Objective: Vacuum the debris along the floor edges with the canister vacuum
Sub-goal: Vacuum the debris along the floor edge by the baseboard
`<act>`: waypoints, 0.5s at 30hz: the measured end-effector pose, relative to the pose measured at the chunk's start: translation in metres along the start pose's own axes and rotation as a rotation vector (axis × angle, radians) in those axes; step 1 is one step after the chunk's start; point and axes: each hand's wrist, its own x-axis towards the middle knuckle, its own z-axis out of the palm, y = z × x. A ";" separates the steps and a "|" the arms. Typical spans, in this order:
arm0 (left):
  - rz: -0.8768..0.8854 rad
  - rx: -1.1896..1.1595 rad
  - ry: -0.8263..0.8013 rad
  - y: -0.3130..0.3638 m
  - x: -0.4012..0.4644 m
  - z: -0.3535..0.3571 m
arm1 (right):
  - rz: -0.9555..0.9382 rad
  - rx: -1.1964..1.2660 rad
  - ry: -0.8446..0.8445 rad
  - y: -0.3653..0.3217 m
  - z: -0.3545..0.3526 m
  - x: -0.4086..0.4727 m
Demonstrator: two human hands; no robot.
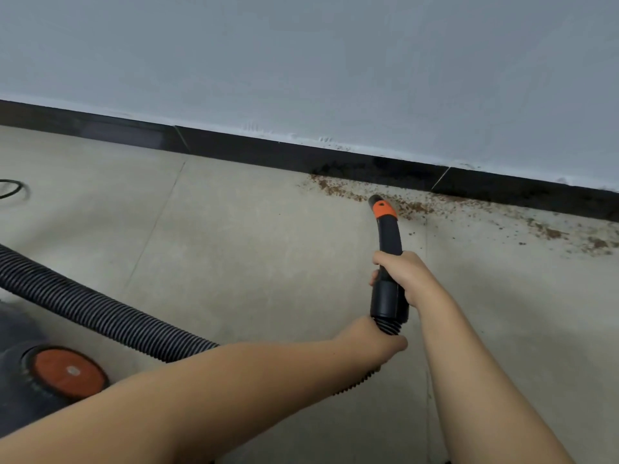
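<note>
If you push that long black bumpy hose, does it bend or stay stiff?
The black ribbed hose probably bends easily: it already curves across the floor. Its ridges likely make it less slippery where the left hand grips it.

head cam | 1 view | faces forward-down | floor (254,262) near, wall (301,61) beyond

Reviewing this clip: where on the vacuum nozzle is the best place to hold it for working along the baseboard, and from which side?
Grip the straight black shaft of the nozzle behind the orange band, coming from the near end, as the right hand does. The tip bends down into the debris, so a rear hold probably keeps it aimed. The left hand grips the ribbed hose at the cuff.
</note>
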 end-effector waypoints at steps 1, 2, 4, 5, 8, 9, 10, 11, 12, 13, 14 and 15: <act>-0.008 -0.019 0.020 -0.001 0.000 -0.003 | -0.006 -0.023 -0.020 -0.004 0.006 0.001; -0.015 -0.041 0.038 -0.002 0.000 -0.005 | -0.012 -0.045 -0.041 -0.007 0.012 0.001; -0.023 -0.091 0.079 -0.004 -0.001 -0.013 | -0.030 -0.078 -0.079 -0.013 0.026 0.003; -0.024 -0.114 0.099 -0.004 -0.001 -0.017 | -0.042 -0.095 -0.097 -0.016 0.032 0.004; -0.028 -0.150 0.159 -0.003 -0.002 -0.030 | -0.072 -0.164 -0.157 -0.025 0.052 0.012; -0.027 -0.160 0.179 -0.002 -0.003 -0.035 | -0.078 -0.186 -0.178 -0.029 0.058 0.015; -0.026 -0.170 0.201 -0.001 -0.002 -0.039 | -0.084 -0.210 -0.200 -0.033 0.065 0.017; -0.026 -0.178 0.225 0.000 -0.002 -0.044 | -0.092 -0.233 -0.222 -0.037 0.072 0.019; -0.028 -0.188 0.252 0.001 -0.002 -0.049 | -0.102 -0.254 -0.243 -0.041 0.079 0.022; -0.030 -0.201 0.278 0.001 -0.001 -0.053 | -0.111 -0.268 -0.259 -0.045 0.085 0.023; -0.031 -0.217 0.296 0.002 -0.001 -0.057 | -0.118 -0.276 -0.270 -0.049 0.089 0.025; -0.030 -0.232 0.305 0.003 0.000 -0.061 | -0.123 -0.280 -0.277 -0.052 0.093 0.026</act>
